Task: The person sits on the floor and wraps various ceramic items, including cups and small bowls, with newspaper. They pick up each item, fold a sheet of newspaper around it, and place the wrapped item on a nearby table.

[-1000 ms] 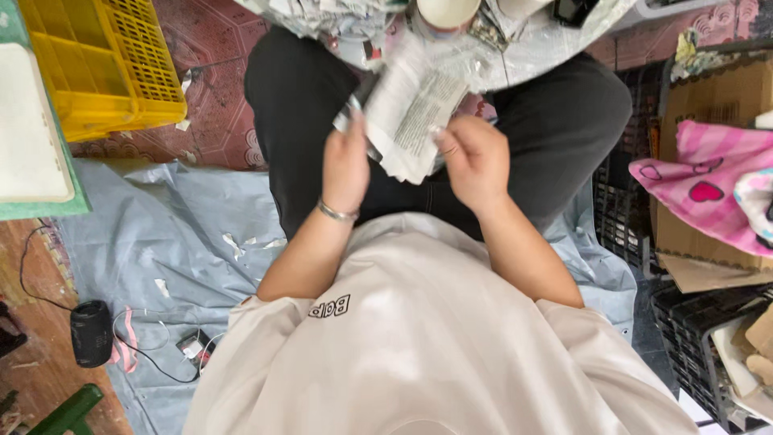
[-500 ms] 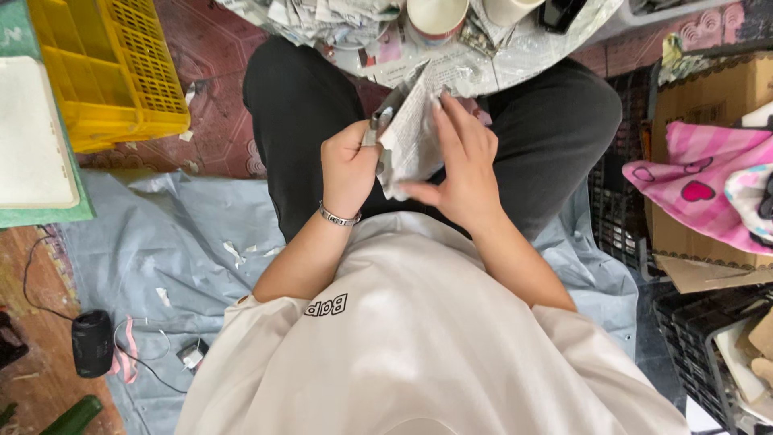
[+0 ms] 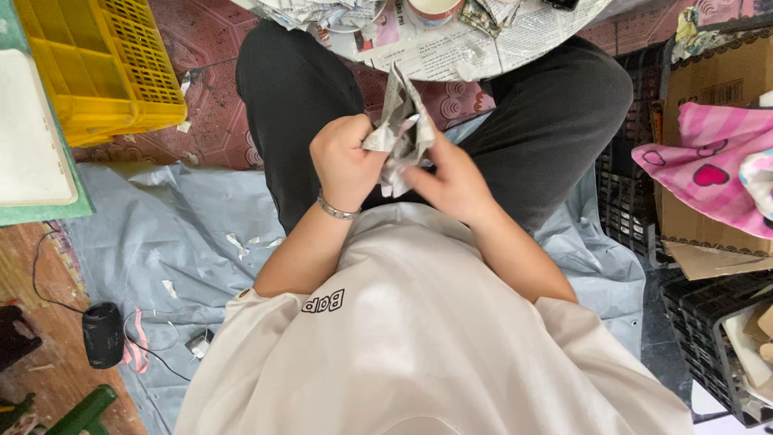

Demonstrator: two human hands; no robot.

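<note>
**Newspaper sheet crumpled between both hands**

Head view: I see the flat sheet from a second ago is now a crumpled newspaper wad point(image 3: 400, 129), held over my lap. My left hand point(image 3: 346, 161) grips it in a fist; my right hand point(image 3: 451, 181) pinches its lower edge. A yellow crate point(image 3: 105, 72) sits far left.

1. Bright, even daylight; no hard shadows, no single source evident.
2. Soft shade under the knees and beneath the hands point(image 3: 403, 165).
3. White shirt point(image 3: 419, 338) close to overexposed, fabric detail washed out.
4. Wide-angle lens: yellow crate point(image 3: 97, 64) and the frame's corners lean outward.
5. Focus mostly sharp; slight softness on the fingers.
</note>
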